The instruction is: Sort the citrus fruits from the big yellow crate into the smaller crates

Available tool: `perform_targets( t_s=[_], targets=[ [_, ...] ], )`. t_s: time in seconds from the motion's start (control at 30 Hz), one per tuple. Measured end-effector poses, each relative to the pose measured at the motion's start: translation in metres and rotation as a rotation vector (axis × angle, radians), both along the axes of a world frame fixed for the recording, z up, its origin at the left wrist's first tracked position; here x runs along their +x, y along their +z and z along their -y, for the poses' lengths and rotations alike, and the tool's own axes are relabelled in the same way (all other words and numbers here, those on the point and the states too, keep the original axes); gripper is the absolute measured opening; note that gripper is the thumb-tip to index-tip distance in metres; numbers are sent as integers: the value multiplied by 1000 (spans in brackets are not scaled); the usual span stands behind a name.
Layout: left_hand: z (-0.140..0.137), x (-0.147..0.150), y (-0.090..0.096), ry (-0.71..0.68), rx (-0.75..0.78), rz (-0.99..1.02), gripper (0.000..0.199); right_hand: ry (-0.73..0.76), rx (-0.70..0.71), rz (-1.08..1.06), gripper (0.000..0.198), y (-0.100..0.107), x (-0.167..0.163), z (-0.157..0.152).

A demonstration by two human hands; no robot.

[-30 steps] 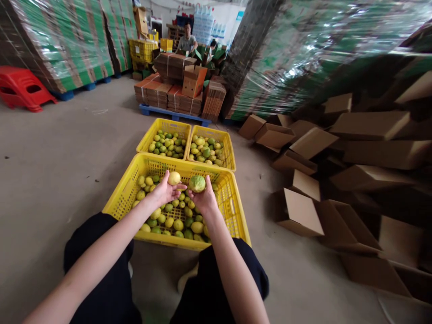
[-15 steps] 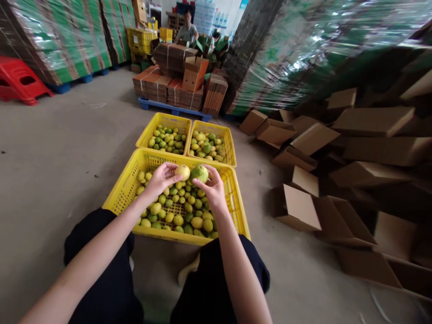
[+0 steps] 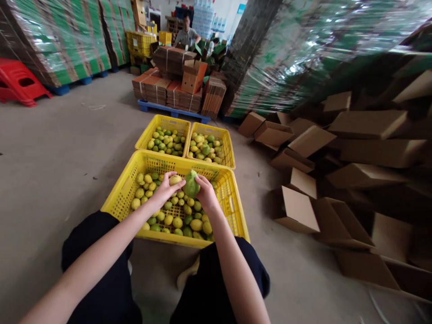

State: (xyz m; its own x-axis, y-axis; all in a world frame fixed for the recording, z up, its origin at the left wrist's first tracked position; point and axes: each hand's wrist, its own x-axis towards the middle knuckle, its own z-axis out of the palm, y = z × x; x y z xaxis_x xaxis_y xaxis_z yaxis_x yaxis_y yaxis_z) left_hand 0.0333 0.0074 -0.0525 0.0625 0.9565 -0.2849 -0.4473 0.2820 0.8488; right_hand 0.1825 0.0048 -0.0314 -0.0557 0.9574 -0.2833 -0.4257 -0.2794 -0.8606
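Note:
My left hand (image 3: 165,188) is closed around a yellow lemon (image 3: 175,180), its fingers partly covering the fruit. Close beside it, my right hand (image 3: 206,192) grips a larger green lemon (image 3: 192,184) with a knobbly tip pointing up. Both fruits are held above a big yellow plastic crate (image 3: 232,204) between my knees. Inside this crate lie many yellow and green lemons (image 3: 196,224), some of them hidden by my hands and forearms.
Two smaller yellow crates (image 3: 162,118) of lemons touch the big crate's far side. Open cardboard boxes (image 3: 299,209) are heaped on the right. Flattened cartons (image 3: 184,95) sit on a blue pallet beyond, with a person (image 3: 186,36) behind. A red stool (image 3: 22,83) stands left.
Both hands have dropped slightly and shifted a little left. In my right hand the green lemon has turned so its tip points up. The yellow lemon is now more covered by my left fingers.

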Motion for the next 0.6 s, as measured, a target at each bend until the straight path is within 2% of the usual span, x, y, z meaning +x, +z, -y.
perform_targets(
  t_s=[0.07,0.17,0.3,0.47,0.53,0.6],
  targets=[
    [-2,-1,1,49,-26,-16,38,-47,-61,-65,25,-3,-4,-1],
    [-5,-4,7,22,-78,23,25,-13,-66,-107,26,-2,-8,1],
    [-9,-8,12,-8,-157,65,30,13,-46,-123,28,4,-10,3],
    [-10,-7,12,-25,-224,177,30,-109,-170,-189,20,3,-9,-1],
    [-10,-7,14,-9,-239,237,27,-122,-210,-202,18,0,-8,-3],
    [-10,-8,18,-6,-274,283,31,-116,-245,-192,18,-4,-7,-5]
  ],
)
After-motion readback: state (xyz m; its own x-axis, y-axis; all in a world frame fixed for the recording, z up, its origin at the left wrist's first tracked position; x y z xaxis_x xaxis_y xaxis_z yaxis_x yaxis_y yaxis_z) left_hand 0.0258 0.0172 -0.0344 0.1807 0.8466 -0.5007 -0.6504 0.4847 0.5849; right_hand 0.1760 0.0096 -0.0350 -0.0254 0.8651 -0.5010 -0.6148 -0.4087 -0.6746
